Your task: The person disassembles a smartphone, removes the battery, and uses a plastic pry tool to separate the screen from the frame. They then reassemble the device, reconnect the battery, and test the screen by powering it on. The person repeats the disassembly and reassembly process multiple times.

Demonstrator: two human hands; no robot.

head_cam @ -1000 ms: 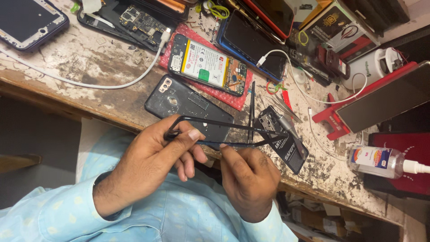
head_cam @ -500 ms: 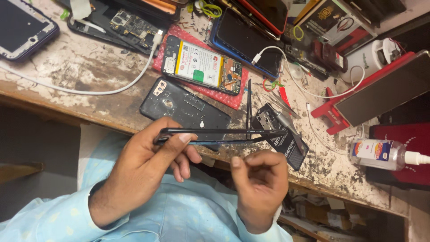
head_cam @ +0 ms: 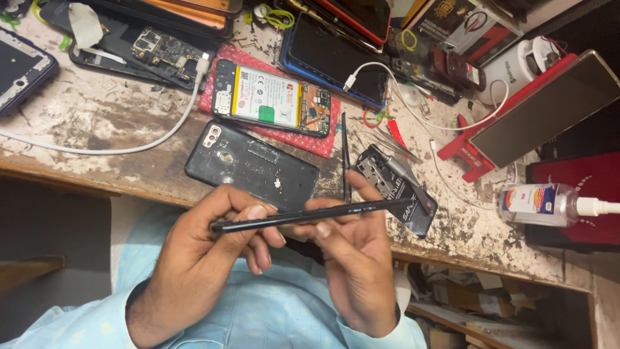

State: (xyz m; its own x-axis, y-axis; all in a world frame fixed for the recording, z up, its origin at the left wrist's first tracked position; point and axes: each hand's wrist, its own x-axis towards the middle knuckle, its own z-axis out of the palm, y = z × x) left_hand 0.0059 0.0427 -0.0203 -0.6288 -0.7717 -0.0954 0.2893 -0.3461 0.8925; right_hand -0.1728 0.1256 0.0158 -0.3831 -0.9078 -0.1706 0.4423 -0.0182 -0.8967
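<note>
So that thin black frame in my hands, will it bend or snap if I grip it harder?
The frame looks very thin and open in the middle, so it probably flexes and twists easily. Held edge-on between the left hand and right hand, it seems light. Its thin rails may kink under a hard squeeze.

Bench count: 2 hands, 1 frame, several phones

2 hands (head_cam: 194, 271) (head_cam: 355, 265) on 1 thin black frame (head_cam: 310, 215); 1 black back cover (head_cam: 252, 167) at 12 o'clock of them, 1 opened phone (head_cam: 271, 98) w/ battery, 1 clear bottle (head_cam: 539, 201) at 3; approx. 5 more phones, top edge cluttered.
</note>
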